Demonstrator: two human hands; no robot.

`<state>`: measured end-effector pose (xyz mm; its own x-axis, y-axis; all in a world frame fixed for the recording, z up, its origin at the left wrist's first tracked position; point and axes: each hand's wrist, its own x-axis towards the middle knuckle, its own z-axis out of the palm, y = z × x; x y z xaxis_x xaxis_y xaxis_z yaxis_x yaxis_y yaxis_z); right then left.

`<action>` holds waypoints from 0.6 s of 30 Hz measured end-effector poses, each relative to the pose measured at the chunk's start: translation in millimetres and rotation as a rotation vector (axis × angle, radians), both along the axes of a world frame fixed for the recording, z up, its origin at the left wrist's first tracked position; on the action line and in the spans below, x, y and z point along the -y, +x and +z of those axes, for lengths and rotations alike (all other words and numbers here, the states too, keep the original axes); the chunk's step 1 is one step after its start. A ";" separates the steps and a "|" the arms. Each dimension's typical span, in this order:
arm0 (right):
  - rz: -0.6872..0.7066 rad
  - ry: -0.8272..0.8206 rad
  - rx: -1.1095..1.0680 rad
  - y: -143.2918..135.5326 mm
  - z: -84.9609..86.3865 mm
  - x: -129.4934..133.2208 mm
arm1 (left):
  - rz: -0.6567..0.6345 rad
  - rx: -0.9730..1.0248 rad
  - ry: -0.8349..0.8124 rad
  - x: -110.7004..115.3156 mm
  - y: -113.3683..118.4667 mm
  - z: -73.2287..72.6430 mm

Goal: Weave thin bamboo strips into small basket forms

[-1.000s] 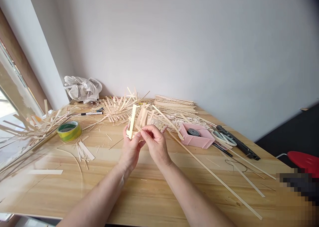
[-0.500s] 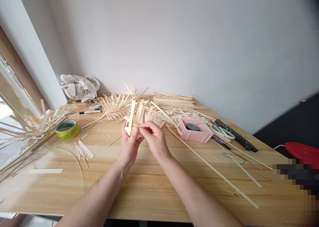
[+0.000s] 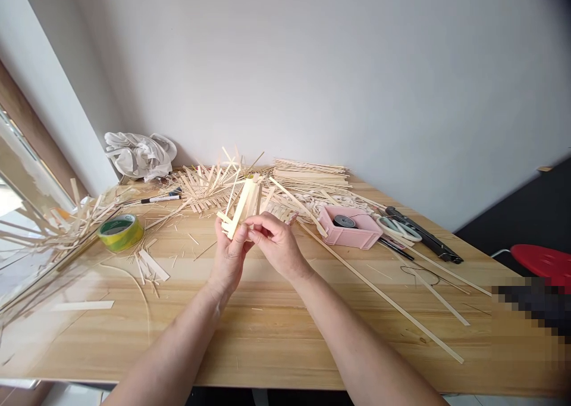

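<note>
A small piece made of pale flat strips (image 3: 242, 207) is held up over the middle of the table, its strips pointing up and away. My left hand (image 3: 231, 251) is closed around its lower left side, thumb on the near edge. My right hand (image 3: 277, 244) pinches the near lower edge with thumb and forefinger, close beside the left thumb. The fingers hide most of the underside of the piece.
A roll of yellow-green tape (image 3: 120, 232) lies at left, near loose strips. Behind the hands are a strip pile (image 3: 205, 189) and a stack (image 3: 310, 175). At right are a pink basket (image 3: 350, 236), scissors (image 3: 399, 229) and a black tool (image 3: 423, 236). White cloth (image 3: 141, 155) lies back left.
The upright strips of the held piece now lean more to the right and stand closer together. Both hands keep their grip and have barely moved.
</note>
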<state>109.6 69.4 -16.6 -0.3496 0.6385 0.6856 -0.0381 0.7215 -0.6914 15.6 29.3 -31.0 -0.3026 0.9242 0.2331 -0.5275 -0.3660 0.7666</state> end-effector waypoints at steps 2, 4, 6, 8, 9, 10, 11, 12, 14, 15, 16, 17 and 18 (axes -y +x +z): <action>0.001 0.002 0.018 1.4 0.1 -1.3 | -0.003 -0.013 0.001 0.2 -0.2 0.7; -0.013 -0.001 0.014 2.2 -0.2 -1.5 | -0.011 -0.013 0.011 0.3 -0.1 1.3; -0.033 -0.010 -0.011 1.7 -1.0 -0.7 | -0.014 -0.005 0.022 0.1 0.1 1.5; -0.044 -0.019 -0.036 0.3 -2.4 0.7 | -0.013 0.001 0.028 -0.4 0.3 1.2; -0.051 -0.023 -0.048 -0.7 -3.2 1.6 | -0.010 0.003 0.030 -0.7 0.5 1.0; -0.061 -0.027 -0.060 -1.9 -3.8 2.7 | -0.003 0.004 0.031 -1.0 0.6 0.9; -0.072 -0.031 -0.071 -3.1 -4.4 3.9 | 0.005 0.006 0.033 -1.3 0.7 0.7; -0.086 -0.038 -0.083 -4.3 -4.8 5.2 | 0.012 0.008 0.033 -1.5 0.7 0.6; -0.092 -0.080 -0.108 -6.8 -5.1 8.0 | 0.020 0.018 0.028 -1.7 0.5 0.4; -0.080 -0.114 -0.120 -7.9 -5.1 9.4 | 0.023 0.029 0.020 -1.7 0.3 0.2; -0.062 -0.155 -0.131 -8.9 -4.9 10.5 | 0.028 0.043 0.008 -1.7 0.1 0.1; -0.041 -0.201 -0.143 -9.7 -4.7 11.3 | 0.033 0.057 -0.003 -1.7 -0.1 -0.1; -0.022 -0.244 -0.153 -10.2 -4.5 11.6 | 0.040 0.070 -0.010 -1.6 -0.2 -0.2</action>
<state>99.4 57.7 -21.1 -0.2381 0.7976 0.5542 -0.1417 0.5359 -0.8323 15.4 30.9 -31.2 -0.3540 0.9133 0.2012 -0.5649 -0.3803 0.7323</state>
